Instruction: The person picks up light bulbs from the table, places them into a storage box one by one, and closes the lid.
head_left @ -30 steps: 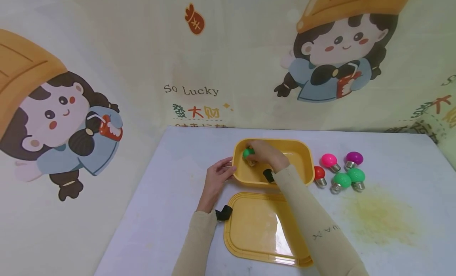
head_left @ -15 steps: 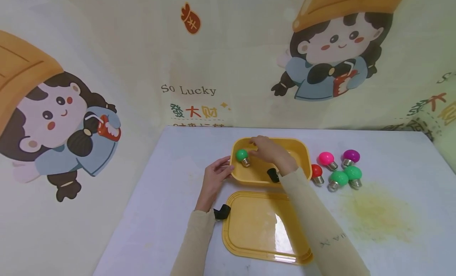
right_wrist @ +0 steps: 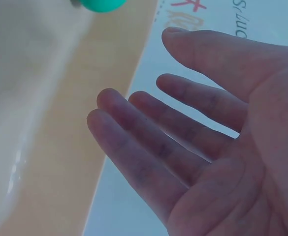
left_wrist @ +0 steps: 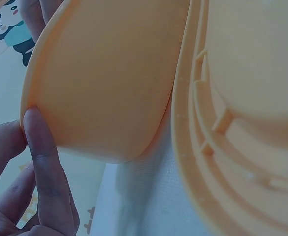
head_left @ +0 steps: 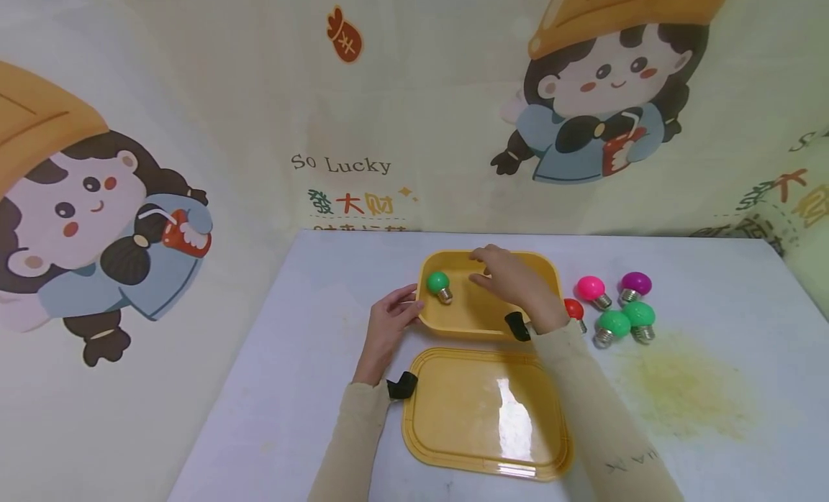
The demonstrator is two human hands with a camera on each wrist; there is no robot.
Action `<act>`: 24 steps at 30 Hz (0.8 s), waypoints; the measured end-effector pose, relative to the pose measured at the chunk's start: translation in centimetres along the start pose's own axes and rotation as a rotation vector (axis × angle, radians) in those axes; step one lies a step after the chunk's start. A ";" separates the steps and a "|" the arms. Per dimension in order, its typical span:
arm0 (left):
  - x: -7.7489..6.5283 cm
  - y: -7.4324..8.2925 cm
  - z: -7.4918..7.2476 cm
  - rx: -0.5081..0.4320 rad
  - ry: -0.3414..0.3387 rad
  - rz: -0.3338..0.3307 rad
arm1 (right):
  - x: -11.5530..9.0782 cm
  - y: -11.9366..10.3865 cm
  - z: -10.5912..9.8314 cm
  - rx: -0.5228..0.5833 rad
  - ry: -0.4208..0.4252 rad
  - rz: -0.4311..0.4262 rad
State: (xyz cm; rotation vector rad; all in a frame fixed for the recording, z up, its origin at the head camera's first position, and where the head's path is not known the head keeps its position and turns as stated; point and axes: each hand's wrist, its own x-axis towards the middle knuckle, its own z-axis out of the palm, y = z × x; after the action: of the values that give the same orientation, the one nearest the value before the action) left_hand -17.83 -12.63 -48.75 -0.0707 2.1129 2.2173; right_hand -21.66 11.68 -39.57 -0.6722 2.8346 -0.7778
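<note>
My left hand [head_left: 388, 328] holds the left end of a yellow plastic box [head_left: 424, 316]; in the left wrist view the thumb and a finger pinch the rim of the box [left_wrist: 109, 88]. Inside, toward the left end, lies a green light bulb [head_left: 438, 282] with a metal screw base. Over the right half of the box is my right hand [head_left: 514, 277], apart from the bulb. The right wrist view shows the right hand [right_wrist: 208, 142] with palm in view, fingers extended and nothing held; a bit of the green bulb [right_wrist: 103, 4] appears at the top.
A yellow lid [head_left: 479, 416] lies in front of the box. To its right on the white table are a red bulb [head_left: 573, 309], a pink bulb [head_left: 590, 288], a purple bulb [head_left: 636, 283] and two green bulbs [head_left: 614, 323]. A printed cloth [head_left: 453, 128] hangs behind.
The right hand has let go of the green bulb at the box's left end and moved right above the box. The left hand has stayed on the box.
</note>
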 end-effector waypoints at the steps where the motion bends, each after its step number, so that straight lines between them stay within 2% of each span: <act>1: 0.0 0.0 0.0 0.004 0.001 -0.001 | -0.2 0.1 -0.1 -0.004 0.007 -0.003; 16: 0.1 0.2 0.2 0.002 -0.017 -0.008 | -3.0 1.2 -0.5 -0.064 0.078 -0.007; 24: -0.1 0.3 0.1 0.011 0.001 -0.015 | -4.2 1.7 -0.9 -0.086 0.102 0.011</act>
State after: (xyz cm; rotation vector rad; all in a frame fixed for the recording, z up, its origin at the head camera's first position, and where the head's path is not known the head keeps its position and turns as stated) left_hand -17.77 -12.56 -48.45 -0.0870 2.1176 2.1978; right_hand -18.77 15.27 -39.67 -0.6464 2.9757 -0.7121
